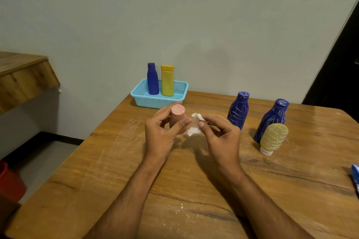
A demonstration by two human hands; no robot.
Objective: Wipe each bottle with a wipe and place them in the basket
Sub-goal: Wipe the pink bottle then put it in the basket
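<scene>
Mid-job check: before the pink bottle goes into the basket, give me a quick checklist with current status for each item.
1. Left hand grips the pink bottle: ok.
2. Right hand pinches the wipe: ok.
3. Pink bottle wiped clean: cannot tell; its visible cap shows no marks, the body is mostly hidden.
4. Basket has room: ok; the blue bottle and yellow bottle stand at its back, the right side is free.
5. Path to basket: ok, nothing lies between.
6. Remaining bottles done: not ok; two marked blue bottles and a marked yellow tube wait on the table.
</scene>
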